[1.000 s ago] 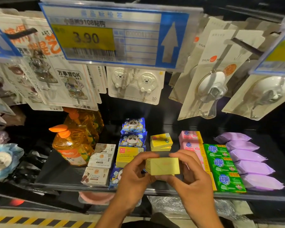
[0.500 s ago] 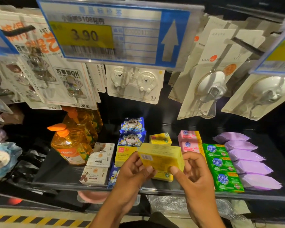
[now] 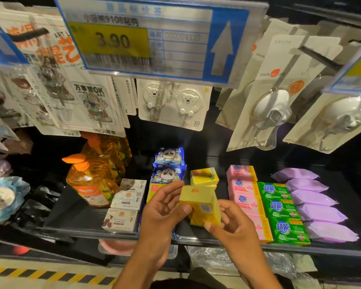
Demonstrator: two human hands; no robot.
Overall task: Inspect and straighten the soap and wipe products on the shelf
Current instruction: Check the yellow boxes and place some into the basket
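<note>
- Soap box (image 3: 202,207), yellow cardboard, oblong and tilted, is held between both grips above the front edge of the shelf (image 3: 75,215).
- Left grip (image 3: 163,207) is narrow: the thumb presses the box's near face and the fingers curl behind its left end.
- Right grip (image 3: 236,228) is narrow: the thumb is at the lower right corner and the fingers curl behind the right side.
- Just beyond the grips, similar yellow boxes (image 3: 204,177) are stacked on the dark shelf.
- Right of the right grip lie pink wrapped bars (image 3: 244,190), glossy green packs (image 3: 279,207), then soft purple packets (image 3: 313,205).
- Left of the left grip are pale matt cartons (image 3: 127,199) and a clear orange pump bottle (image 3: 92,180).
</note>
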